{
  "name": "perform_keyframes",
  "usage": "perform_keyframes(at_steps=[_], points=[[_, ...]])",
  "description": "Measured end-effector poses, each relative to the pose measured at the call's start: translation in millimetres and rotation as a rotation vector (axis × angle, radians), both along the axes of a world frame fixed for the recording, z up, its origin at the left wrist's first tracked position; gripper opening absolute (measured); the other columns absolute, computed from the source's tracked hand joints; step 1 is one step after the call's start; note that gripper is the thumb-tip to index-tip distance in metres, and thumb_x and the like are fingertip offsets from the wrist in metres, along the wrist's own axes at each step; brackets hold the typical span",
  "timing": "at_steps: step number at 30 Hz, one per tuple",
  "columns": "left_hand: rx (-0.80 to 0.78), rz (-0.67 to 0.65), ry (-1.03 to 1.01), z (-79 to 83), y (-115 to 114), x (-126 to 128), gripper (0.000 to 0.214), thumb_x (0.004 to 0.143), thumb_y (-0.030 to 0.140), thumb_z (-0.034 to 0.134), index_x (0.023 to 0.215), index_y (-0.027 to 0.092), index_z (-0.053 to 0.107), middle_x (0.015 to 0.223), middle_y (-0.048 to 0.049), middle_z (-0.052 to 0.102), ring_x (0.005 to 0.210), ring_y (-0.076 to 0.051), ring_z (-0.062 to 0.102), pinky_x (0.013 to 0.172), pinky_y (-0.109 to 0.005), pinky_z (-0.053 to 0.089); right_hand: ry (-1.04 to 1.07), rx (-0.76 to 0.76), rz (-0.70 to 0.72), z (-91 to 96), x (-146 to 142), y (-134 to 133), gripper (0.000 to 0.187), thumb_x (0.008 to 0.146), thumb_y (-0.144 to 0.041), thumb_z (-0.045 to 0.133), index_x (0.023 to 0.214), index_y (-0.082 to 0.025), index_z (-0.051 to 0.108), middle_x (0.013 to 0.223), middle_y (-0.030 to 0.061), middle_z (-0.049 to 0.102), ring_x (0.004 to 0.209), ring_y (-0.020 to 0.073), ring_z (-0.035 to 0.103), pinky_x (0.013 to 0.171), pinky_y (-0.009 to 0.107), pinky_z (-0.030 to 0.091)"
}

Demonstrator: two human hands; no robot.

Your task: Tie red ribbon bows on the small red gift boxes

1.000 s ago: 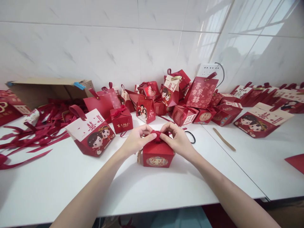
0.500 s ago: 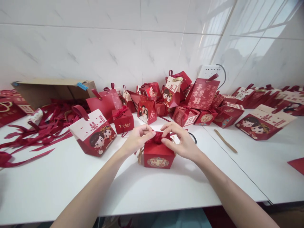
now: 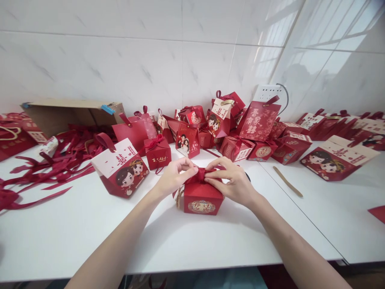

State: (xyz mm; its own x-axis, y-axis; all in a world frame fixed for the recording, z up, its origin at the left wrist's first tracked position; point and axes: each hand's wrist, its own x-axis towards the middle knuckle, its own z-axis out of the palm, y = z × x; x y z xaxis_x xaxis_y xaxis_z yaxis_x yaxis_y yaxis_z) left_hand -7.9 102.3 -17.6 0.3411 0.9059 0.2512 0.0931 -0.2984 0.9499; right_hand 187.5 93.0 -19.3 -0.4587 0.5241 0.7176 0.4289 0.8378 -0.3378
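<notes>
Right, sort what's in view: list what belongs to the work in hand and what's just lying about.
Work in hand:
dark red fabric ribbon, between the left hand and right hand
gold-emblemed red cardboard box, under the ribbon

Apparently just lying about:
curved, flat tan strip
white plastic power strip
tangled dark red ribbons, though possibly spares

White table (image 3: 168, 241), dark seam (image 3: 313, 222) running across it right of the fingers (image 3: 186, 176). Directly under the fingers: red box (image 3: 203, 196), upright. Left of them: pale-topped bag (image 3: 120, 166). Farther left: heap of dark red ribbons (image 3: 72, 148), loose tails spread about; carton (image 3: 63, 118) behind. Just beyond the left fingers: small box (image 3: 158, 154). Straight beyond to right: pile of boxes and bags (image 3: 263, 150). Right, past the seam: tan strip (image 3: 288, 182), then another bag (image 3: 338, 162); more bags in a row (image 3: 345, 122) behind. Far right: red piece (image 3: 377, 213), partly in view.
</notes>
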Motion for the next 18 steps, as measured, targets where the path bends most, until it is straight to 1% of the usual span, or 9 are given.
perform_keyframes(at_steps=[2,4,7,9,11,13,15,17,18], points=[[0.064,0.009,0.044,1.0,1,-2,0.025,0.076,0.038,0.061,0.067,0.016,0.051,0.071,0.0004,0.058,0.066,-0.012,0.052,0.065,-0.025,0.041,-0.002,0.026,-0.002,1.1,2,0,0.012,0.081,-0.018,0.061,0.08,-0.024,0.071,0.088,0.0062,0.066,0.083,0.0192,0.062,0.077,0.039,0.051],[0.114,0.014,0.095,3.0,1,-5,0.023,0.077,0.035,0.06,0.068,0.016,0.052,0.075,-0.0013,0.059,0.071,-0.013,0.053,0.067,-0.026,0.042,-0.003,0.036,-0.005,2.8,4,0,0.012,0.081,-0.018,0.061,0.081,-0.023,0.071,0.088,0.007,0.066,0.084,0.0198,0.062,0.076,0.039,0.051],[0.14,0.04,0.167,7.2,0,-9,0.021,0.078,0.034,0.059,0.068,0.016,0.053,0.07,-0.0004,0.057,0.065,-0.011,0.05,0.06,-0.024,0.04,0.0,0.031,-0.006,5.7,7,0,0.012,0.082,-0.018,0.06,0.082,-0.024,0.071,0.087,0.0072,0.066,0.084,0.0198,0.061,0.076,0.039,0.051],[0.092,0.028,0.164,10.6,-1,-11,0.022,0.078,0.035,0.06,0.068,0.016,0.053,0.064,0.0016,0.054,0.057,-0.009,0.047,0.052,-0.022,0.038,-0.004,0.029,0.0,7.4,9,0,0.013,0.082,-0.019,0.059,0.082,-0.024,0.07,0.087,0.007,0.065,0.083,0.0191,0.061,0.076,0.038,0.051],[-0.003,-0.023,0.127,14.4,-3,-12,0.023,0.077,0.036,0.061,0.069,0.017,0.051,0.057,0.0035,0.052,0.048,-0.007,0.045,0.044,-0.02,0.035,-0.014,0.039,0.007,8.4,10,0,0.013,0.082,-0.018,0.058,0.081,-0.024,0.07,0.087,0.0068,0.065,0.082,0.0186,0.06,0.076,0.037,0.051],[-0.112,-0.075,0.118,18.1,-6,-13,0.025,0.078,0.037,0.061,0.07,0.018,0.047,0.051,0.0043,0.054,0.039,-0.006,0.043,0.037,-0.018,0.031,-0.029,0.046,0.01,8.5,11,0,0.013,0.082,-0.018,0.058,0.08,-0.024,0.069,0.086,0.0062,0.065,0.081,0.0183,0.06,0.075,0.037,0.051],[-0.197,-0.126,0.135,20.8,-8,-13,0.026,0.079,0.039,0.059,0.071,0.019,0.045,0.054,0.0011,0.063,0.033,-0.006,0.046,0.032,-0.017,0.027,-0.046,0.052,0.01,8.2,11,1,0.013,0.081,-0.017,0.057,0.08,-0.025,0.068,0.085,0.0057,0.065,0.081,0.0183,0.06,0.076,0.037,0.051],[-0.235,-0.166,0.136,22.0,-10,-13,0.026,0.08,0.04,0.058,0.072,0.019,0.044,0.063,-0.0034,0.069,0.035,-0.009,0.053,0.03,-0.017,0.026,-0.064,0.061,0.013,7.6,12,1,0.013,0.081,-0.016,0.057,0.081,-0.024,0.067,0.085,0.0056,0.064,0.081,0.0183,0.06,0.076,0.037,0.05],[-0.235,-0.175,0.131,21.9,-10,-13,0.026,0.08,0.04,0.058,0.072,0.019,0.044,0.064,-0.0043,0.069,0.038,-0.012,0.057,0.029,-0.017,0.027,-0.07,0.069,0.014,7.4,12,2,0.014,0.08,-0.015,0.057,0.081,-0.024,0.067,0.086,0.0056,0.064,0.081,0.0183,0.06,0.075,0.037,0.05]])
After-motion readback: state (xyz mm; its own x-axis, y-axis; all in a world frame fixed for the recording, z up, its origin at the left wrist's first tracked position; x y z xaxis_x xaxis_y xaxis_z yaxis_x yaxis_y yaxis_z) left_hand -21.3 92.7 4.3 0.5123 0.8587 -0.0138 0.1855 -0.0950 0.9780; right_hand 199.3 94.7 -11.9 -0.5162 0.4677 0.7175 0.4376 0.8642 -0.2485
